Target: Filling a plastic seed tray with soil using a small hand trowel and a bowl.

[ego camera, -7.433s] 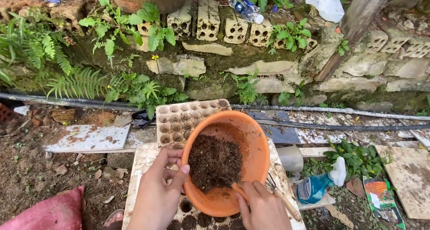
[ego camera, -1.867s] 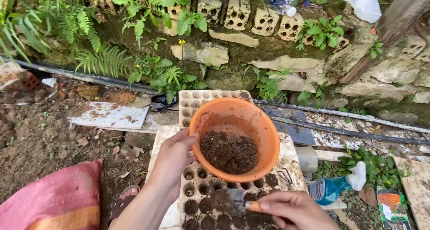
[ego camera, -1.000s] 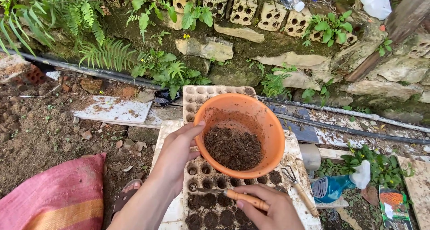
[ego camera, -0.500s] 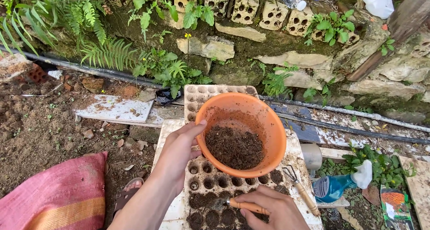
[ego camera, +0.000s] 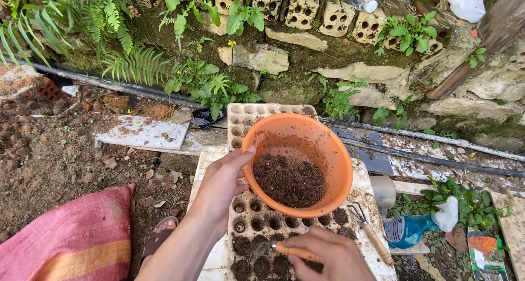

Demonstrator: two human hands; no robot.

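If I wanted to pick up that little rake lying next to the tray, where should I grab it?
Probably by the wooden handle of the rake, from above. The handle lies flat and bare, pointing toward you, while the metal prongs sit at the far end near the orange bowl.

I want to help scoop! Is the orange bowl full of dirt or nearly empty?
Partly full. The orange bowl holds a dark heap of soil low inside, with bare orange wall showing above it up to the rim.

left hand (ego camera: 219, 185) gripping orange bowl (ego camera: 333, 166), right hand (ego camera: 322, 256) holding trowel (ego camera: 276, 249)
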